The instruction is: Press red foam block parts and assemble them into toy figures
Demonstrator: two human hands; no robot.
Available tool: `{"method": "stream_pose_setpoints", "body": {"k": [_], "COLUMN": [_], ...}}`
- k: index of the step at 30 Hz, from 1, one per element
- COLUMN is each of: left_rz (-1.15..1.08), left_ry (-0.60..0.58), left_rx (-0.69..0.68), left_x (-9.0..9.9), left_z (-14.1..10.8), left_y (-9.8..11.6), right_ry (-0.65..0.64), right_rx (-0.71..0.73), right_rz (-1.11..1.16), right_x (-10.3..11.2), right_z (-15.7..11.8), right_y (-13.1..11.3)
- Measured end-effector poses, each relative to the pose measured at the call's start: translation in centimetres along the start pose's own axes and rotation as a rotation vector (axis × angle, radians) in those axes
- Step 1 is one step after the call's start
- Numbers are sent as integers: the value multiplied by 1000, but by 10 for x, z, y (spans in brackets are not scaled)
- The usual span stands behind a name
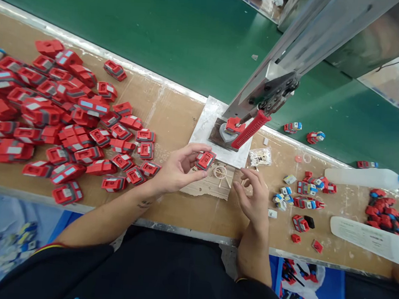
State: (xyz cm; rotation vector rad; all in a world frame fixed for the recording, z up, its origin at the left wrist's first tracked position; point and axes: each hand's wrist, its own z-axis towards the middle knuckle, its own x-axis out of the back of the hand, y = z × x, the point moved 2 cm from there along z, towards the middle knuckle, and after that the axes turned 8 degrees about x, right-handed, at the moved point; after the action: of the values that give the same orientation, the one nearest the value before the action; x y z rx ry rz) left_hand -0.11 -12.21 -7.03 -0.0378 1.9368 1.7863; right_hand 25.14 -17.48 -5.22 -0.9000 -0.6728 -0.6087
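My left hand (178,168) is closed on a small red toy car body (205,160), pinching it by its sides between thumb and fingers, with a recessed face turned up. Just right of it, my right hand (254,196) is loosely curled with thumb and forefinger apart, and nothing shows between them. Beyond both hands stands a toggle clamp with a red handle (252,131) on a metal plate (202,122). Another red car part (234,124) sits on the grey fixture (227,132) under the clamp. Cotton swabs (221,173) lie on torn cardboard (206,187) between my hands.
A large heap of red car bodies (42,108) covers the left of the bench. A bag of swabs (260,157) lies beside the plate. To the right are assembled toy cars (308,203), two white bottles (361,176) and a red-and-black parts pile (384,212). A green conveyor belt (161,30) runs behind.
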Motion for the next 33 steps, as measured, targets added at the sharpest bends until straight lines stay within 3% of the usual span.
{"method": "stream_pose_setpoints", "body": {"k": [7, 15, 24, 30, 33], "left_rz": [97, 138, 241, 313, 350], "left_ry": [46, 68, 12, -10, 16], "left_rx": [45, 28, -116, -209, -290], "left_x": [8, -1, -4, -6, -5], "left_z": [0, -1, -4, -7, -6], "left_y": [1, -3, 0, 0, -2], "right_ry": [-40, -185, -35, -59, 43], "right_rx": [-73, 75, 68, 76, 69], "right_rz": [116, 143, 170, 223, 240], "right_x": [-26, -33, -37, -36, -26], "right_z": [2, 32, 23, 25, 23], "right_y": [3, -5, -6, -4, -3]}}
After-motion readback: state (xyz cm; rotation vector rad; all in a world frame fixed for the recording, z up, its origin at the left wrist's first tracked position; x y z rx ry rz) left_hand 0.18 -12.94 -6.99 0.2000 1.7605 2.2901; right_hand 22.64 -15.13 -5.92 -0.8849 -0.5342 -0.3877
